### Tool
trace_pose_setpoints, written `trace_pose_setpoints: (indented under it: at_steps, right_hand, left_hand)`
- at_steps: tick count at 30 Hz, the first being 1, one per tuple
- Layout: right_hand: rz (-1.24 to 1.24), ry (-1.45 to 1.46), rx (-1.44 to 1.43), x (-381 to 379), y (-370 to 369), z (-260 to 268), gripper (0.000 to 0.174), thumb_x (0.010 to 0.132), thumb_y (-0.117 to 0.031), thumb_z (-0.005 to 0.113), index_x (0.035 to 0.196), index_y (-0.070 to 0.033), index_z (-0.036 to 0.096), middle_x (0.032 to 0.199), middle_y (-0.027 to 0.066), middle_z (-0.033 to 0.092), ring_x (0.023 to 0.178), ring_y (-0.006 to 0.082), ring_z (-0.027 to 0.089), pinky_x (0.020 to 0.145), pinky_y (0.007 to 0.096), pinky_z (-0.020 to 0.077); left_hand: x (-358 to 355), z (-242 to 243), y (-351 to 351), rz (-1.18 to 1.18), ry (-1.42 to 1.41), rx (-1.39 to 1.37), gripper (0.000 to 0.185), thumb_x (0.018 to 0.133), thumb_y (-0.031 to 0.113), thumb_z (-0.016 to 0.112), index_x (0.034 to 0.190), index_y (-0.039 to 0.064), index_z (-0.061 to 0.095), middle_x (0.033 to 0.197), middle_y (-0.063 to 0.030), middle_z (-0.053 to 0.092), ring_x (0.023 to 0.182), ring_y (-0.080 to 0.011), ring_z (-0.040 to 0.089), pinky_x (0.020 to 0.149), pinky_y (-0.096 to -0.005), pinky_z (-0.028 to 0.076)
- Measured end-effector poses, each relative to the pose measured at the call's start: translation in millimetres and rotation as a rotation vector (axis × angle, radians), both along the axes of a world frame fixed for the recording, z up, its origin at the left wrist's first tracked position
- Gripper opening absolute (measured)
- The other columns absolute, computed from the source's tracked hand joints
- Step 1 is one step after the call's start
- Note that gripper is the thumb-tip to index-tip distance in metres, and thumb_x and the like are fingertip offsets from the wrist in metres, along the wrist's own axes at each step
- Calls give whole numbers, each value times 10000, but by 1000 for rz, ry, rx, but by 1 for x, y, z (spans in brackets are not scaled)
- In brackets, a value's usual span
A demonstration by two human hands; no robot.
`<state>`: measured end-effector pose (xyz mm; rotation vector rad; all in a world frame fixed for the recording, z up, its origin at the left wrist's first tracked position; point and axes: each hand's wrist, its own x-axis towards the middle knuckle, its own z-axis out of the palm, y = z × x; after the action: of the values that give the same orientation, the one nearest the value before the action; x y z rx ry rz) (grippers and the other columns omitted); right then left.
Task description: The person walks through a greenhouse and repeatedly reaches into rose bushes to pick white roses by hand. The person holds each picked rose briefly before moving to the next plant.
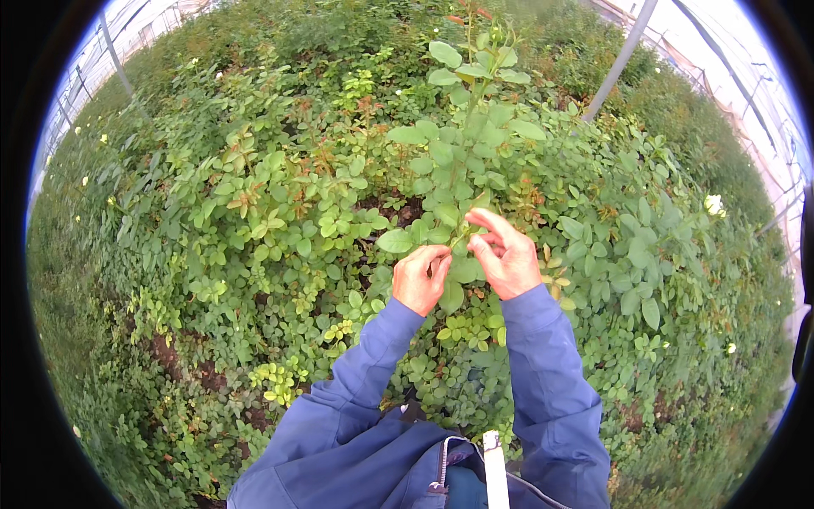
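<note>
A tall rose stem [469, 121] with broad green leaves and a small bud [496, 33] near its top rises in front of me. My left hand [421, 275] is at its lower part, with thumb and forefinger pinched on a thin green stalk. Just to the right, my right hand [507, 257] has its thumb and forefinger apart, close to the same stalk, and no held thing shows between them. A broad leaf [394, 241] spreads above my left hand. Leaves partly hide where the stalk meets the main stem.
Dense rose bushes [254, 210] surround me, with white blooms such as the rose [714, 205] at right. A grey post [620, 60] slants up at the back right, near plastic sheeting [718, 57]. A white cigarette [495, 471] juts up below my view, over my blue jacket [356, 464].
</note>
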<state>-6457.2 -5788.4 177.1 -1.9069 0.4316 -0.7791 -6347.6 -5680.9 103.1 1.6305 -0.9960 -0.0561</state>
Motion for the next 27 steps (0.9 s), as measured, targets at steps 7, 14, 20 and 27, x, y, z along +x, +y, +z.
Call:
trace_pose_setpoints:
  at_steps: [7, 14, 20, 27]
  right_hand:
    - [-12, 121, -190, 4, 8, -20, 203, 812, -60, 664, 1008, -9, 650, 933, 123, 662, 806, 213, 663, 664, 299, 534]
    - [93, 164, 533, -2, -14, -47, 150, 859, -103, 632, 986, -21, 635, 816, 51, 656, 660, 108, 609, 572, 247, 505]
    - [53, 192, 884, 0, -23, -56, 107, 874, -116, 590, 930, -28, 616, 797, 52, 652, 599, 85, 577, 532, 237, 484]
    - [0, 67, 625, 1, 8, -53, 147, 875, -126, 601, 945, 3, 590, 812, 71, 658, 612, 89, 579, 547, 231, 478]
  left_hand:
    - [4, -2, 21, -4, -11, -32, 124, 773, 36, 685, 893, 23, 659, 756, -110, 644, 585, -193, 597, 559, -298, 480]
    - [37, 39, 40, -269, 360, -5, 410, 788, 98, 742, 1156, 15, 579, 1031, -90, 638, 831, -117, 620, 675, -247, 500]
    - [98, 103, -23, -269, 395, -249, 274, 900, 133, 609, 1128, -15, 574, 964, -115, 664, 838, -156, 642, 711, -263, 519]
    - [165, 151, -139, -445, 467, -553, 359, 914, 48, 538, 1250, -50, 457, 1223, -186, 551, 1140, -246, 547, 932, -333, 489]
